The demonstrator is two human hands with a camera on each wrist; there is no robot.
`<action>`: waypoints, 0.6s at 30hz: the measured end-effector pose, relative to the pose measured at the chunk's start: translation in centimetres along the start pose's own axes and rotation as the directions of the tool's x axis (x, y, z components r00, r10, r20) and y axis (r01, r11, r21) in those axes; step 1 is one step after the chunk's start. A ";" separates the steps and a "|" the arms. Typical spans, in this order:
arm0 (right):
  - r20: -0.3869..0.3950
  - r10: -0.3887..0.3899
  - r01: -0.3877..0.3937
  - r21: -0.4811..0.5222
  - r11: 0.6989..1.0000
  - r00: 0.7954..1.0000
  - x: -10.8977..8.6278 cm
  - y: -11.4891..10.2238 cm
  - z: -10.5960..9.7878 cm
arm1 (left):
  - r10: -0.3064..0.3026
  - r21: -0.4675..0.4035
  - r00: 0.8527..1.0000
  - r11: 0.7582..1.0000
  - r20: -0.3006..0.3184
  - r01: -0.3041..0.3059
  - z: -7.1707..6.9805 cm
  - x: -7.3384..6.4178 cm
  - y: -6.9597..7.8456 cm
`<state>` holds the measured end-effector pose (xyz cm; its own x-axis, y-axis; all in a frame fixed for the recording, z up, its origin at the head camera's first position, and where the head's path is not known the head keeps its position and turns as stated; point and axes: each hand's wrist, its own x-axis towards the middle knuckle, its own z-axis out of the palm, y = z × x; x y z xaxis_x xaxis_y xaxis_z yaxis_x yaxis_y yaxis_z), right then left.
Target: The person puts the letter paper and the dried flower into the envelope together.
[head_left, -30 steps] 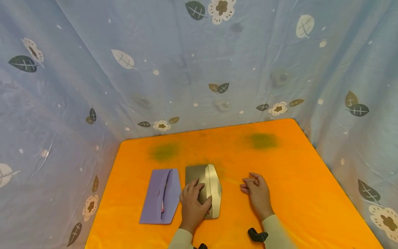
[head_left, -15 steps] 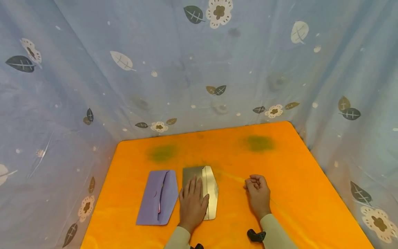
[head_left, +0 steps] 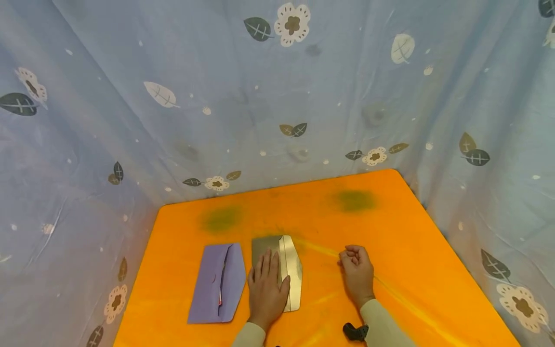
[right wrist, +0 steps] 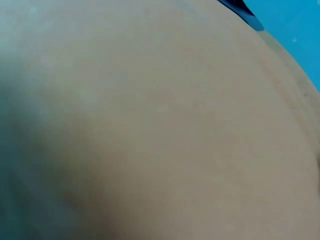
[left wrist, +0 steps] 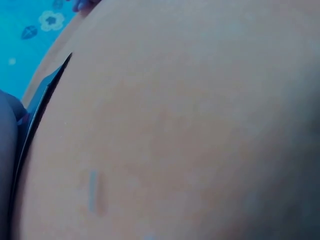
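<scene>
My left hand [head_left: 266, 291] lies flat on an olive-brown envelope [head_left: 266, 243], fingers stretched away from me and thumb across the base of its flap. The envelope's pale gold flap [head_left: 294, 274] is folded out to the right. In the left wrist view, the dark envelope's edge [left wrist: 40, 107] shows beside part of the hand [left wrist: 6, 150]. My right hand [head_left: 359, 274] rests on the orange cloth to the right, fingers curled in, with nothing visible in it. A purple envelope [head_left: 207, 289] lies on the left, its flap out to the right and a reddish slip [head_left: 219, 298] showing in its opening.
An orange cloth [head_left: 321, 207] covers the table, with creases running either side of the right hand. Blue curtain [head_left: 243, 111] with leaves and flowers stands behind and along both sides. A black wrist mount [head_left: 355, 331] sits by the right sleeve.
My left hand has flattened from bent fingers to straight ones on the olive-brown envelope. The right hand's fingers have curled in more, and creases in the cloth near it have sharpened. Both envelopes stay put.
</scene>
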<state>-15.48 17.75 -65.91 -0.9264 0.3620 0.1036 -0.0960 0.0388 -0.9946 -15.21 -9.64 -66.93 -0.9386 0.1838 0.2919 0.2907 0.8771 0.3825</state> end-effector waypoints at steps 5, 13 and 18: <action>0.013 0.050 -0.050 0.020 0.999 0.999 -0.8 -0.1 -0.8 | 0.012 -0.002 1.000 1.000 -0.012 -0.012 0.4 -0.2 0.1; 0.082 0.158 -0.165 0.087 0.982 0.984 -1.4 -0.3 -0.6 | 0.021 -0.010 0.998 1.000 -0.053 -0.022 0.6 -0.8 -0.7; 0.182 0.188 -0.176 -0.080 0.981 0.965 -0.8 -1.3 -1.1 | -0.006 -0.109 1.000 0.994 0.006 0.007 0.2 -1.0 -0.7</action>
<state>-14.18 18.43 -64.70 -0.9784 0.1875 -0.0872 0.0980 0.0488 -0.9940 -14.50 -10.35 -67.72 -0.9415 0.1807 0.2844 0.3026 0.8249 0.4775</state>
